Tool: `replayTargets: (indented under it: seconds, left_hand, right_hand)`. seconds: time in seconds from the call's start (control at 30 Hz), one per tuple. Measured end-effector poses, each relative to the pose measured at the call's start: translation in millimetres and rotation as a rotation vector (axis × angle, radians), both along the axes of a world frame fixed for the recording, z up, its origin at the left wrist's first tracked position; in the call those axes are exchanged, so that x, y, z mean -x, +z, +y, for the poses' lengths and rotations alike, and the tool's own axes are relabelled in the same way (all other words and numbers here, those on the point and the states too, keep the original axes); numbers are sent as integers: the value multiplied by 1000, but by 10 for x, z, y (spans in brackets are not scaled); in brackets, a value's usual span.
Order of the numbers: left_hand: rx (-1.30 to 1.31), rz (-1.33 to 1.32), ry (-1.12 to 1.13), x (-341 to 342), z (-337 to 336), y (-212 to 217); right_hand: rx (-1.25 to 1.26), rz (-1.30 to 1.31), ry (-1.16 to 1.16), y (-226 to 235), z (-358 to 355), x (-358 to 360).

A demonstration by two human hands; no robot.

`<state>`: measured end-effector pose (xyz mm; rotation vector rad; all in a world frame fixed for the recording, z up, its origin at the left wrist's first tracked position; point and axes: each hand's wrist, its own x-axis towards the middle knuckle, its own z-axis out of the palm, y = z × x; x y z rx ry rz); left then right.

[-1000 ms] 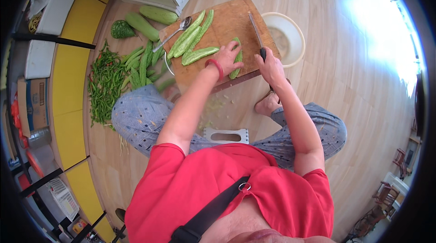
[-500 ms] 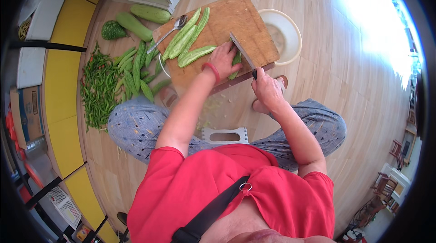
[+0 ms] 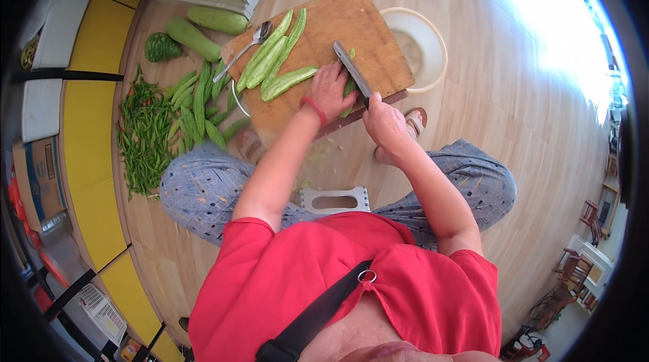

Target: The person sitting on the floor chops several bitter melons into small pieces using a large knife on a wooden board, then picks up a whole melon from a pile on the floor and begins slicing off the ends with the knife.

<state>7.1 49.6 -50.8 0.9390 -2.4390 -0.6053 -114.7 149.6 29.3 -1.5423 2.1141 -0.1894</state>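
Note:
A wooden cutting board point(image 3: 321, 34) lies in front of me. My right hand point(image 3: 387, 123) is closed round the dark handle of a knife point(image 3: 353, 71), its blade slanting up and left across a green bitter melon piece point(image 3: 349, 86). Pressing that piece to the board is my left hand point(image 3: 328, 93), with a red band on the wrist; its fingers partly hide the piece. Halved bitter melons point(image 3: 269, 58) rest on the board's left, hollow sides showing, with one more half point(image 3: 289, 82) beside my left fingers. A metal spoon point(image 3: 251, 41) lies at the board's left edge.
A white basin point(image 3: 433, 44) stands partly under the board's right edge. On the floor at left are green and red chillies point(image 3: 143, 142), whole bitter melons point(image 3: 201, 102), two long pale-green gourds point(image 3: 193, 37) and a round dark-green one point(image 3: 161, 47). Yellow cabinets point(image 3: 88, 125) line the left side.
My right hand and the knife have shifted slightly left, bringing the blade closer to my left fingers and over the bitter melon piece. My left hand stays nearly in place.

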Motion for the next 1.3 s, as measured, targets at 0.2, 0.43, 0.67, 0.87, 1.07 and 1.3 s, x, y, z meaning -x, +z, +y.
replayTargets:
  seconds: [0.2, 0.43, 0.67, 0.87, 1.07, 1.3]
  left_hand:
    - [18, 21, 20, -16, -46, -24]
    - [9, 94, -2, 25, -41, 39]
    - [-63, 12, -3, -35, -16, 97]
    - [41, 110, 8, 21, -16, -27]
    - [-2, 97, -4, -36, -33, -1]
    - [1, 151, -13, 15, -30, -19]
  right_hand:
    - [-48, -6, -3, 69, 136, 21]
    - [51, -2, 25, -56, 18, 151]
    - [-55, -20, 36, 145, 153, 33]
    - [47, -18, 9, -50, -7, 52]
    - [-59, -24, 11, 110, 145, 1]
    - [65, -13, 11, -78, -51, 43]
